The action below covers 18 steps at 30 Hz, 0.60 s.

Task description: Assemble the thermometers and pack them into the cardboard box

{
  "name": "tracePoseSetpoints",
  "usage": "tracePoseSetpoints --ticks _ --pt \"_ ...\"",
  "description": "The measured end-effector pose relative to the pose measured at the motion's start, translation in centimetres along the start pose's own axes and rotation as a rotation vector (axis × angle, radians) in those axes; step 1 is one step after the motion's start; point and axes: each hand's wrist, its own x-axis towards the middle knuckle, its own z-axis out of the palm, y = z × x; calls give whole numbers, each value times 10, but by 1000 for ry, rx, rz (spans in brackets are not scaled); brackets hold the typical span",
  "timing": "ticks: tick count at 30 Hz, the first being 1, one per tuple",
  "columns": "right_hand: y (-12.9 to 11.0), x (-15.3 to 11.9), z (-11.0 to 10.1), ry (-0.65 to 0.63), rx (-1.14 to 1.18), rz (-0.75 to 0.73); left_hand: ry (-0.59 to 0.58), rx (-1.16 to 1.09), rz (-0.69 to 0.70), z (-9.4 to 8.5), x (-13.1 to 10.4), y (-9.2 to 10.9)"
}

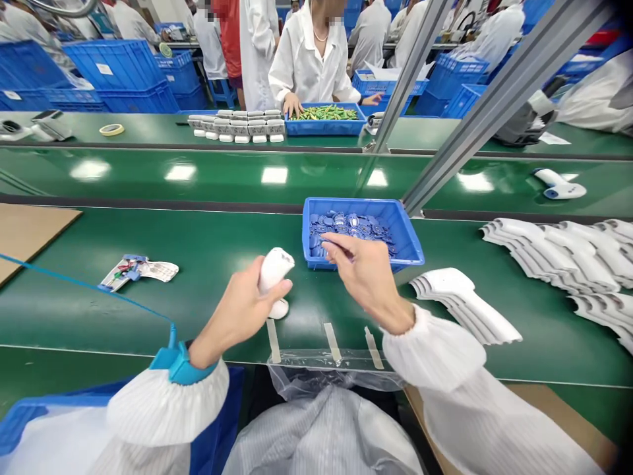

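My left hand [244, 300] is closed around a white gun-shaped plastic housing [275, 269], holding it above the green worktop. My right hand [363, 274] is over the front of a blue bin [413, 247], thumb and fingers pinched on what looks like a small blue plastic piece [325, 240], mostly hidden by the fingertips. Many similar blue pieces [353, 224] lie in the bin. To the left, an opened housing [133, 270] rests on the worktop with wires and blue parts showing. A blue wrist strap [180, 363] with a cord circles my left wrist.
Nested white housing shells [459, 297] lie right of my right hand, with more stacks [558, 254] farther right. Tape strips [332, 342] stick near the front edge. A metal post [494, 105] slants behind the bin. Across the line, a person [316, 59] reaches into another blue tray [321, 128].
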Motion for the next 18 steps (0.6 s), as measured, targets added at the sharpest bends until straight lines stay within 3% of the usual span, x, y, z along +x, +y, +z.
tracePoseSetpoints --ticks 6,13,18 --pt "-20 -31 12 -17 99 14 -106 -116 70 27 -4 25" --pt "-16 -38 -5 -17 200 27 -128 -88 69 28 -9 25" --pt "-17 -39 -8 -44 151 -14 -130 80 74 28 -9 29"
